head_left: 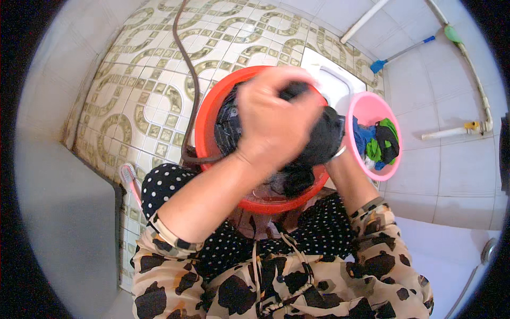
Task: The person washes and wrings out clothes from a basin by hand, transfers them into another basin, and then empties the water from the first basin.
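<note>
Over a red basin [205, 114] between my knees, my left hand [273, 119] is curled round a dark garment [324, 138], its fingers smeared by motion. My right hand [340, 148] is at the right of the same bunched black cloth, which hides its fingers. A pale bracelet [339, 152] circles the right wrist. More dark patterned cloth [227, 122] lies in the basin at the left. Wet black cloth [297, 181] hangs low by the near rim, above some water.
A pink basin [350, 125] with blue, green and black clothes stands at the right. Behind it is a white squat toilet [311, 57]. A brown hose [192, 69] runs along the tiled floor to the red basin. A pink-handled scrub brush [129, 178] lies near my left knee. Pipes [484, 101] line the right wall.
</note>
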